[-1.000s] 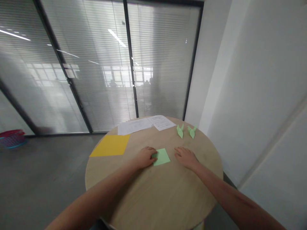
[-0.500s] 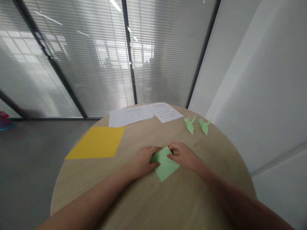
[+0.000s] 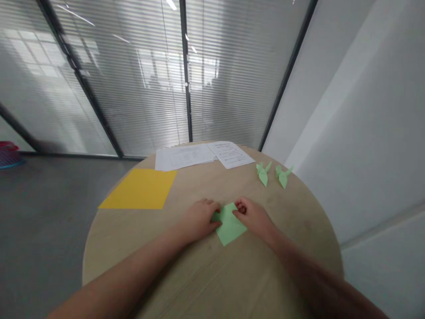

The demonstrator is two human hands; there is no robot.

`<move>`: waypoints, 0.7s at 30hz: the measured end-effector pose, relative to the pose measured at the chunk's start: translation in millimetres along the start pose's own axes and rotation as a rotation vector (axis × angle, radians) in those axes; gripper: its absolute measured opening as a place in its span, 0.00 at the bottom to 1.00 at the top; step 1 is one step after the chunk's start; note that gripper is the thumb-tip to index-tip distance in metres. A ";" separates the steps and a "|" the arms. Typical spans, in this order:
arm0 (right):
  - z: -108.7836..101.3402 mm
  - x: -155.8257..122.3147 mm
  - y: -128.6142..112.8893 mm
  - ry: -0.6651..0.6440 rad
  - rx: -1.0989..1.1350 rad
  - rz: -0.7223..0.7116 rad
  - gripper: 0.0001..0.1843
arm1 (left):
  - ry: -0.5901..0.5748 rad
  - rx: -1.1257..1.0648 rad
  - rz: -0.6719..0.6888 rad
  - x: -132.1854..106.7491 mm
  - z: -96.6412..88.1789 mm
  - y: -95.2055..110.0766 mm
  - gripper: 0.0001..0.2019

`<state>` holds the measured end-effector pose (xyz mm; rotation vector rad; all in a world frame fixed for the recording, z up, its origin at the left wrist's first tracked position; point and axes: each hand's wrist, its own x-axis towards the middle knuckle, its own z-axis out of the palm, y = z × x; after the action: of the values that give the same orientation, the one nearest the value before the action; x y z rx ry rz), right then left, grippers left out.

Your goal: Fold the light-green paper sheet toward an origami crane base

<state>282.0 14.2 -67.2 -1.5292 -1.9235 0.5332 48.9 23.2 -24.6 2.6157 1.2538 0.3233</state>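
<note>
A light green folded square of paper [image 3: 230, 227] lies on the round wooden table, turned so that one corner points toward me. My left hand [image 3: 202, 218] grips its left corner, thumb on top and fingers curled at the far side. At the paper's upper right edge, my right hand [image 3: 253, 215] is closed, its thumb resting on the sheet and its fingers curled in. Whether the right fingertips pinch a layer of the paper is hard to make out. Two green paper cranes [image 3: 263, 174] stand beyond my right hand.
A yellow sheet [image 3: 141, 189] lies on the table's left side. Printed white papers [image 3: 186, 156] overlap at the far edge of the table [image 3: 206, 283]. Behind it is a glass partition with blinds; a white wall rises at the right. A red and blue basket [image 3: 9, 155] sits on the floor, far left.
The view has shifted slightly, so the table and yellow sheet appear a little farther right. My right fingers have curled in more; both hands stay at the green paper.
</note>
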 end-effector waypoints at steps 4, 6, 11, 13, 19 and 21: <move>2.9 1.1 -3.9 0.045 -0.103 -0.069 0.03 | 0.018 0.056 0.093 0.5 -1.6 2.2 0.07; 4.4 0.0 -5.4 0.059 -0.143 -0.127 0.04 | 0.032 0.077 0.148 0.6 -1.4 1.6 0.05; 0.4 -7.8 -7.3 0.022 -0.194 -0.288 0.06 | 0.031 0.104 0.277 -0.2 1.5 -0.9 0.05; -5.7 -10.1 -7.8 -0.025 -0.191 -0.357 0.05 | 0.026 0.113 0.312 -0.1 2.0 -2.9 0.06; -20.2 -6.7 -7.5 -0.178 -0.131 -0.493 0.07 | -0.002 0.092 0.391 0.3 3.1 -13.3 0.08; -20.0 -6.5 -6.4 -0.203 -0.102 -0.512 0.07 | 0.009 0.063 0.383 -2.1 4.0 -14.0 0.11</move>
<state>292.0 5.1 -49.9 -1.0027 -2.4195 0.3746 38.5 29.7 -32.7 2.9033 0.7674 0.3628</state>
